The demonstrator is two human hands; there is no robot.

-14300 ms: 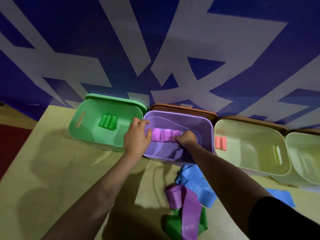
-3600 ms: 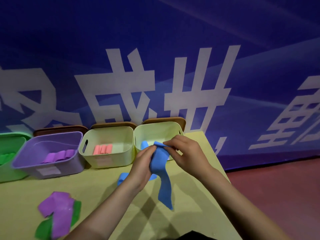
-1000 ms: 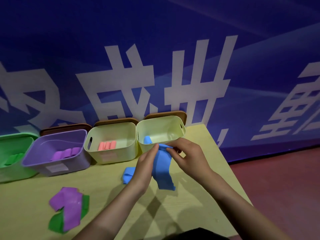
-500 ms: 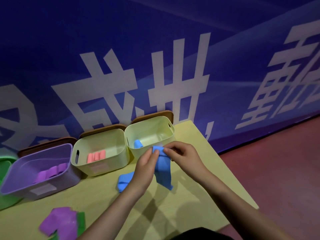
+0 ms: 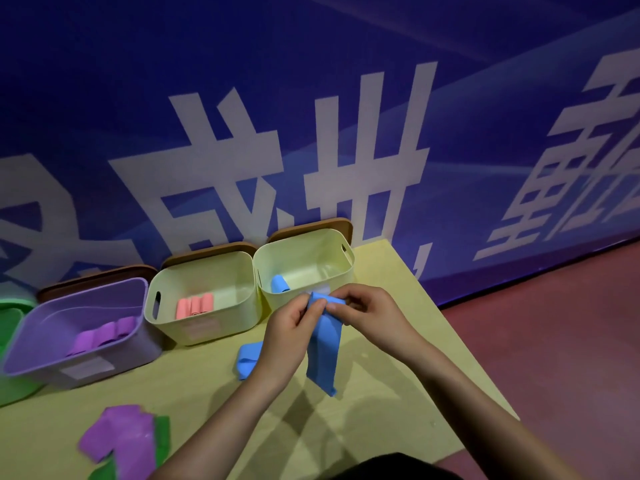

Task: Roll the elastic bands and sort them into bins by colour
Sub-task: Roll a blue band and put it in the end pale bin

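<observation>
Since the moment half a second back, little has shifted: both hands stay raised over the table (image 5: 398,403) with the blue band (image 5: 323,355) between them, and its rolled top looks a touch thicker while the loose tail hangs shorter. Left hand (image 5: 289,329) grips the band from the left, its fingers (image 5: 313,308) curled and pinching the top of the strip against the thumb. Right hand (image 5: 369,315) meets it from the other side, fingers bent and pinching the small roll at the band's upper end. Below the hands the strip hangs free, its lower end just above the table surface. Right behind the hands stands the right-hand pale bin (image 5: 332,242), with one rolled blue band (image 5: 280,284) lying in it near its left wall. Beside it on the left, touching, is a second pale bin (image 5: 159,318) holding a row of pink rolls (image 5: 194,305). Further left the purple bin (image 5: 45,367) holds purple rolls (image 5: 104,336), and the green bin (image 5: 15,394) shows only at the picture's edge. On the table another blue band (image 5: 247,358) lies crumpled, partly hidden behind the left wrist. Near the front left corner a flat purple band (image 5: 119,441) lies over a green band (image 5: 162,436). Behind the bins rises a blue wall (image 5: 311,81) with large white characters
</observation>
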